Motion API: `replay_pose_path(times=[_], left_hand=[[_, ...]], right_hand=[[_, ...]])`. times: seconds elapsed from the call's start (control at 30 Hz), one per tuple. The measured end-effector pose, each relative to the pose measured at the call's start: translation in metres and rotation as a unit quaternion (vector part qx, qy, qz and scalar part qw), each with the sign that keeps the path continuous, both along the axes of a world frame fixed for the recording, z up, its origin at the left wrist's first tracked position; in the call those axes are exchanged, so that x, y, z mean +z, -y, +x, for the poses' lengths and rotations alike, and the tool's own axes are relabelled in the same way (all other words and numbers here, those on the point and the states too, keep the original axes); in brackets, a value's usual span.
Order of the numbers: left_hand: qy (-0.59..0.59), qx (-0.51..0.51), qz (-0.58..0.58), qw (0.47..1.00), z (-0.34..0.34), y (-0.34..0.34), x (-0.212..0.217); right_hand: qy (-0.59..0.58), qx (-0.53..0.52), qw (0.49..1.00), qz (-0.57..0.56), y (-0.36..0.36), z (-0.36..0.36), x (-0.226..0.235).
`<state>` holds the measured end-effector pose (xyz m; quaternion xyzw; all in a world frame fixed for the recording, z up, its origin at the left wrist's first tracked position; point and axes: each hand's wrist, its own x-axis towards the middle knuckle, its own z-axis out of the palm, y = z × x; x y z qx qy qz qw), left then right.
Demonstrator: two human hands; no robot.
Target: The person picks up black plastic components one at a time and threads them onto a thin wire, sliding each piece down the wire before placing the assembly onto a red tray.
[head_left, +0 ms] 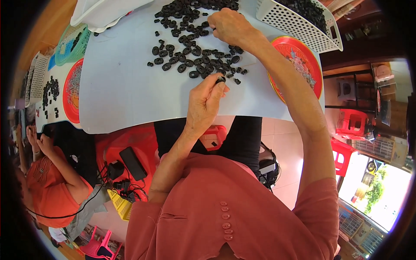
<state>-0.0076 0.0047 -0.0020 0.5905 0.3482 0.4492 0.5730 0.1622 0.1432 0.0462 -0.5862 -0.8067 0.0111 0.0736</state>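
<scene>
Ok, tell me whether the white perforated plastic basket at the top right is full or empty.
Partly filled: small black ring-shaped parts lie inside the white perforated plastic basket.

Right hand (232, 26) covers part of black ring pile (190, 47), upper centre. White basket (299, 24) cut by top edge. Red tray (303, 65) contents too blurred to identify.

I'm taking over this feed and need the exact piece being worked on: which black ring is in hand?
Start at the pale sheet covering the table and its scatter of black rings. At the scatter's near edge, the left hand pinches one black ring at its fingertips. Unlike the others, it is lifted off the sheet.
</scene>
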Motion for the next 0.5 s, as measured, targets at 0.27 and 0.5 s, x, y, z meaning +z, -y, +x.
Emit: replay_pose_path(times=[0.27,0.5], left_hand=[[0.009,-0.008,-0.026,1.0,-0.001,-0.002,0.001],[0.018,-0.018,-0.004,1.0,-0.001,-0.003,0.002]], right_hand=[[-0.343,-0.002,0.931,-0.122,0.062,0.01,0.022],[-0.527,-0.044,0.83,-0.176,0.136,0.003,0.008]])
